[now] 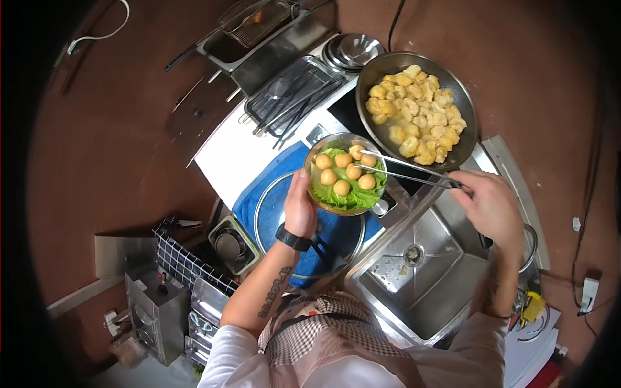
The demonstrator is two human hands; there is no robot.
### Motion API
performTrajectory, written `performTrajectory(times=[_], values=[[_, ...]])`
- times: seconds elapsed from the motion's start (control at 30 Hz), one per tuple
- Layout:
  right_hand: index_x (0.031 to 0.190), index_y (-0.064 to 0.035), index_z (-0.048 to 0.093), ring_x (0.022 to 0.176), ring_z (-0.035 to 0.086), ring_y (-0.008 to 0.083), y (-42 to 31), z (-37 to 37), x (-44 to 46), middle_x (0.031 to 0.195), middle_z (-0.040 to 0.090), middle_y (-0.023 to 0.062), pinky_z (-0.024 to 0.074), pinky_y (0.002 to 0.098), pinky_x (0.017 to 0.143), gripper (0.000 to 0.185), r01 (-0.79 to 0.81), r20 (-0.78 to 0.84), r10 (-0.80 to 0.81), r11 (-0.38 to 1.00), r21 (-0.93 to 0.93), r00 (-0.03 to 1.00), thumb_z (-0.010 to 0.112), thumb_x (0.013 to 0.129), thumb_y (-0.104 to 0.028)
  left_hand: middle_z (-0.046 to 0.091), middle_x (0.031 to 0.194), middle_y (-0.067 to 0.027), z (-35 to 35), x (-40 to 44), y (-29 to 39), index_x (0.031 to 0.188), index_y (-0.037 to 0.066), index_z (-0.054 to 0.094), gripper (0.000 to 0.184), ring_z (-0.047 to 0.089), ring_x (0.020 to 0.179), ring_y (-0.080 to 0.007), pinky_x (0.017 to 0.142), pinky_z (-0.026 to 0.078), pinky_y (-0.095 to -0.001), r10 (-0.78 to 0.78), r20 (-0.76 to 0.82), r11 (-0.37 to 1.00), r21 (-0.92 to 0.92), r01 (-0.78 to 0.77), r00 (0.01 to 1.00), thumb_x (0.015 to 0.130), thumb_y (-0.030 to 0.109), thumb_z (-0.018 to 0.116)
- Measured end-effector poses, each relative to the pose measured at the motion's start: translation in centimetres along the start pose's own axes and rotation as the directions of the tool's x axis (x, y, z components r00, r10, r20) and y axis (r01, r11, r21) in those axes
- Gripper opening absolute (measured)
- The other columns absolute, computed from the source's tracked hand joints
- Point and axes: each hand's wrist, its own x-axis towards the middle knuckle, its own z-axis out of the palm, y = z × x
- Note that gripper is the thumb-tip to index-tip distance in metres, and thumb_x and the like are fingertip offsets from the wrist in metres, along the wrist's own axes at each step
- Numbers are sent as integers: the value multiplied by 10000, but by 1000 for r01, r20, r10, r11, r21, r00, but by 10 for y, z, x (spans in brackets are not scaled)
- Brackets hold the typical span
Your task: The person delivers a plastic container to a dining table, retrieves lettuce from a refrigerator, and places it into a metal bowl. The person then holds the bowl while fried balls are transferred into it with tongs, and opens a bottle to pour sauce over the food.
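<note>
My left hand (301, 205) holds a round metal bowl (313, 191) by its left side. Green lettuce leaves (357, 197) line the bowl, and several round golden balls (341, 187) lie on them. In my right hand (484, 197) is a pair of long metal tongs (414, 176). The tongs reach left into the bowl, their tips at a ball (356, 152) near its upper right edge; whether they grip it I cannot tell. Behind the bowl, a large pan (470, 103) holds many yellowish pieces (424, 119) in some liquid.
A steel sink (414, 297) lies below my right hand. Under the bowl is a glass lid (272, 239) on a blue surface (244, 210). Further back are a wire rack (278, 97), stacked metal bowls (361, 48) and a fryer (259, 48). A wire basket (187, 258) stands at left.
</note>
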Motion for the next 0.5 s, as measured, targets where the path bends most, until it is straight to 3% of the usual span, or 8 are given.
performTrajectory(times=[0.07, 0.1, 0.2, 0.23, 0.3, 0.4, 0.5], values=[[1065, -28, 680, 773, 651, 318, 9, 21, 8, 891, 657, 164, 512, 394, 700, 251, 171, -95, -183, 977, -125, 978, 665, 837, -132, 587, 1174, -55, -1, 0, -2, 1241, 48, 511, 331, 567, 1059, -141, 920, 463, -290, 6, 9, 1000, -11, -6, 1000, 1036, 304, 466], [1065, -26, 687, 785, 654, 328, 6, 23, 12, 898, 677, 166, 517, 398, 715, 255, 182, -101, -192, 978, -104, 976, 670, 842, -148, 585, 1191, -61, -3, -1, -3, 1253, 43, 507, 339, 567, 1079, -148, 936, 459, -297, 17, 9, 1000, -26, -17, 1000, 1037, 302, 464], [1047, -45, 697, 925, 655, 350, 17, -5, 23, 1002, 693, 158, 517, 440, 806, 246, -98, -144, 88, 993, -64, 986, 648, 858, -194, 567, 1265, -83, -1, -1, -2, 1301, 19, 484, 379, 551, 1157, -173, 1000, 436, -322, 13, 22, 1000, -22, -13, 1000, 1044, 295, 444], [1050, -68, 706, 961, 651, 359, 23, -15, 32, 1032, 693, 164, 514, 447, 834, 235, -304, -163, 285, 947, -106, 945, 646, 857, -188, 565, 1269, -83, -1, -2, 0, 1305, 18, 481, 383, 550, 1160, -173, 1002, 435, -322, 5, 25, 1000, -19, -5, 1000, 1045, 295, 441], [1047, -66, 707, 985, 646, 375, 59, -19, 53, 1050, 688, 182, 514, 455, 867, 237, -328, -291, 253, 912, -247, 923, 603, 870, -185, 561, 1276, -84, 1, -4, 2, 1314, 15, 477, 387, 542, 1171, -174, 1009, 428, -319, -11, 25, 999, -30, 12, 1000, 1046, 291, 437], [1038, -48, 703, 1007, 640, 386, 75, -15, 86, 1053, 685, 194, 509, 464, 900, 260, -323, -157, 284, 879, -352, 946, 561, 878, -195, 560, 1275, -86, -5, -1, -3, 1312, 18, 480, 386, 538, 1174, -175, 1013, 426, -319, 5, 36, 1000, -21, -5, 999, 1045, 293, 436], [1008, -59, 715, 980, 642, 384, 100, 14, 117, 992, 688, 211, 506, 459, 891, 250, -300, -164, 256, 877, -376, 953, 578, 869, -217, 558, 1274, -86, -3, -1, -3, 1314, 17, 478, 385, 534, 1176, -175, 1016, 422, -321, 14, 24, 1000, -22, -13, 1000, 1043, 289, 445]])
